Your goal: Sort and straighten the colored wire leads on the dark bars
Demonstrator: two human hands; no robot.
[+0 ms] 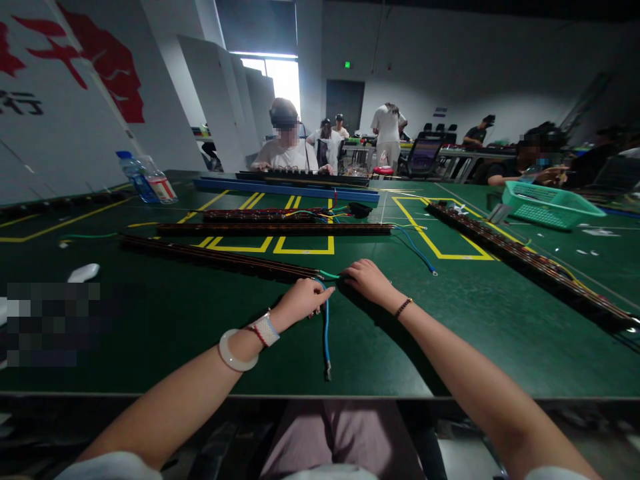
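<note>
A long dark bar with copper-coloured strips (220, 257) lies slanted on the green table, its right end near my hands. From that end come a short green wire (329, 274) and a blue wire (327, 333) with a metal lug, which hangs toward the table's front edge. My left hand (303, 301) is curled at the bar's end, closed around the blue wire, its index finger pointing right. Just to the right, my right hand (367, 283) pinches the green wire; its fingertips partly hide the wire's end.
A second bar (275, 229) and a wired strip (265, 215) lie behind, with a blue rail (290, 189) farther back. Another long strip (530, 260) runs along the right. A green basket (550, 207) and bottles (147, 183) stand on the table. Co-workers sit across from me.
</note>
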